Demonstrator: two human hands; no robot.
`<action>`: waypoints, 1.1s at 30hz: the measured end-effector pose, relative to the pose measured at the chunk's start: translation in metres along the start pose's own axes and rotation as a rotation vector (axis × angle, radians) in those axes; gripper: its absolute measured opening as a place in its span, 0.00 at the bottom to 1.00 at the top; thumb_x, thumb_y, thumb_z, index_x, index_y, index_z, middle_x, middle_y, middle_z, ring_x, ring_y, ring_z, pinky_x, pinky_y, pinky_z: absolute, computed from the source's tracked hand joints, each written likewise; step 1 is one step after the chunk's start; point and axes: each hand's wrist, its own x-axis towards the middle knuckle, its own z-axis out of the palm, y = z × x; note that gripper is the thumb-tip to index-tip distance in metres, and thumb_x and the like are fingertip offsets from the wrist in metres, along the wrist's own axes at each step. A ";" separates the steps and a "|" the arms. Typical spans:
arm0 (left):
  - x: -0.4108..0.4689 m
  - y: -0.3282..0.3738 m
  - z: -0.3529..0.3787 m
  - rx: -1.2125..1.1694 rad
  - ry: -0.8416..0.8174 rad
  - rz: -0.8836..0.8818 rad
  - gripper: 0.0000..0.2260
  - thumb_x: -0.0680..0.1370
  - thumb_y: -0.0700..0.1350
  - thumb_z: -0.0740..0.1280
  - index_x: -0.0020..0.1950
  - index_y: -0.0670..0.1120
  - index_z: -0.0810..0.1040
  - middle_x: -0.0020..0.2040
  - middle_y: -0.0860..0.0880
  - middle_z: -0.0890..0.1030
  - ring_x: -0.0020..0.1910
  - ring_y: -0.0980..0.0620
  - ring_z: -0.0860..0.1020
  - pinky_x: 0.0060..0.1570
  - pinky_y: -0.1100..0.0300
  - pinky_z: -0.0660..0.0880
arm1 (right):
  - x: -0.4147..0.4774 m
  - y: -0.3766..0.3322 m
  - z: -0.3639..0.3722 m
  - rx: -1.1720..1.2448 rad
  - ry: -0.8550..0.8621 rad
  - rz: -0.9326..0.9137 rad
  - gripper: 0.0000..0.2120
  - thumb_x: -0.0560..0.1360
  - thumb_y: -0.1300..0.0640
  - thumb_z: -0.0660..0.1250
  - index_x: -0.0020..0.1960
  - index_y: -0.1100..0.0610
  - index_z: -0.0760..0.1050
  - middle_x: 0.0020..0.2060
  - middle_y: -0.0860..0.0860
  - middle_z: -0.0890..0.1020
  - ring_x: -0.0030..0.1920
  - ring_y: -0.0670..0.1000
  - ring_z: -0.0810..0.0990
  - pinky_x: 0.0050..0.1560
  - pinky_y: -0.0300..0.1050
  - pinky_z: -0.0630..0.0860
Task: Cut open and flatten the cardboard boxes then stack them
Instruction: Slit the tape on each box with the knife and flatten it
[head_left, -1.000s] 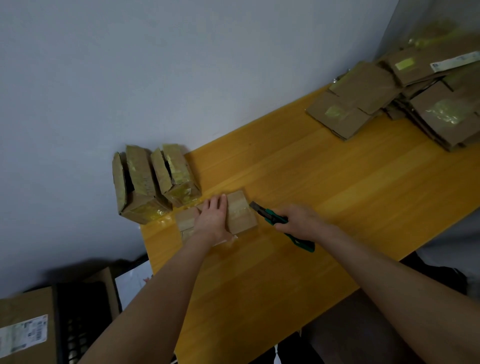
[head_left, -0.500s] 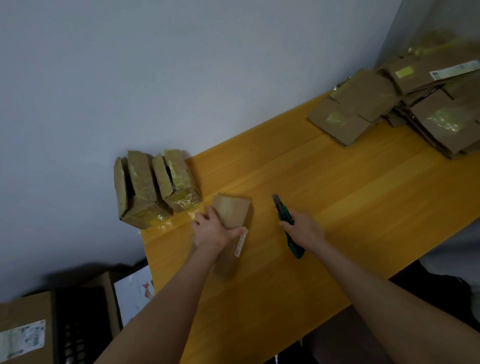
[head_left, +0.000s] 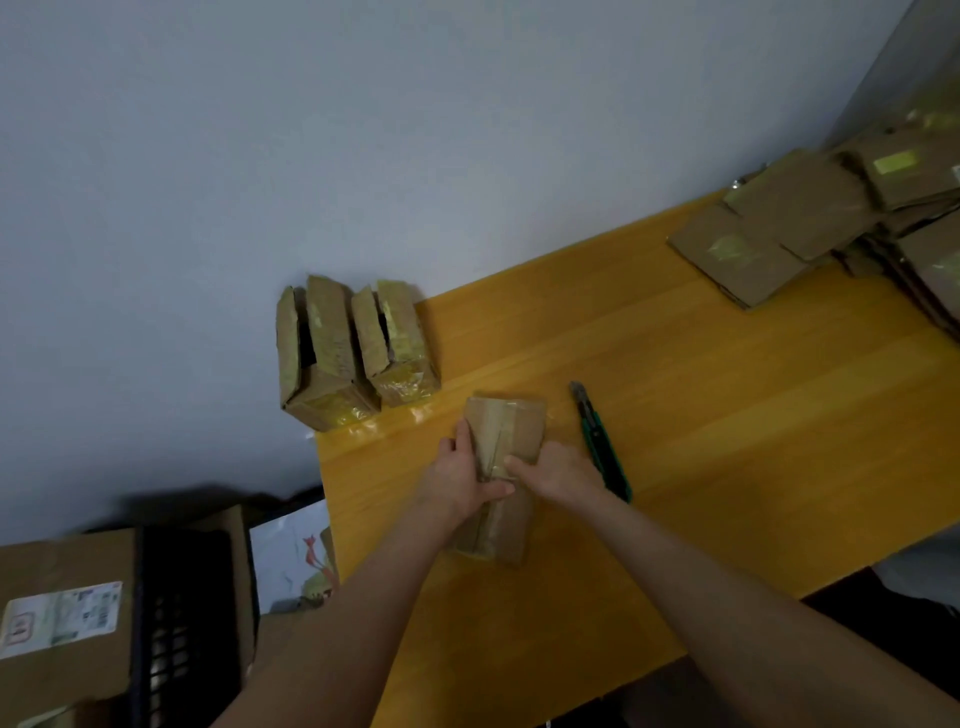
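While the left hand (head_left: 457, 480) and right hand (head_left: 558, 475) both clasp it, the small box (head_left: 506, 431) rests near the desk's (head_left: 727, 415) left edge.
Probably light, thin-walled and tape-slick: grip its side walls and pry at the taped seam.

Both arms are reaching forward, forearms converging; left hand (head_left: 460, 480) and right hand (head_left: 563, 475) are gripping the cardboard box (head_left: 511, 423) side by side.

The yellow wooden tabletop (head_left: 727, 441) carries a taped cardboard box (head_left: 511, 426), held between the left grip (head_left: 457, 480) and the right grip (head_left: 561, 475). A green utility knife (head_left: 602, 447) lies just right of the right grip. 2 slit boxes (head_left: 358, 353) stand beyond the left grip, and flattened cardboard (head_left: 779, 228) is piled well off to the right.
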 end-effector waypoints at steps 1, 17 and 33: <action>-0.001 0.001 0.001 -0.007 0.000 -0.001 0.52 0.71 0.59 0.73 0.79 0.46 0.39 0.72 0.42 0.62 0.67 0.42 0.69 0.63 0.50 0.71 | 0.000 -0.002 0.004 0.070 -0.008 0.024 0.24 0.76 0.38 0.60 0.54 0.58 0.76 0.44 0.52 0.80 0.43 0.53 0.81 0.41 0.46 0.79; 0.000 0.020 -0.006 0.199 0.148 -0.109 0.31 0.73 0.54 0.72 0.68 0.44 0.60 0.63 0.43 0.69 0.58 0.41 0.76 0.47 0.52 0.74 | 0.005 -0.004 0.010 0.133 0.143 0.123 0.16 0.74 0.44 0.68 0.37 0.56 0.74 0.37 0.51 0.78 0.38 0.53 0.78 0.34 0.41 0.71; -0.018 0.028 -0.070 0.119 0.093 0.106 0.10 0.79 0.44 0.62 0.55 0.39 0.75 0.51 0.40 0.79 0.51 0.42 0.78 0.49 0.52 0.75 | -0.026 -0.018 -0.024 0.099 0.242 0.056 0.18 0.77 0.42 0.64 0.36 0.54 0.66 0.35 0.49 0.73 0.38 0.52 0.75 0.31 0.42 0.68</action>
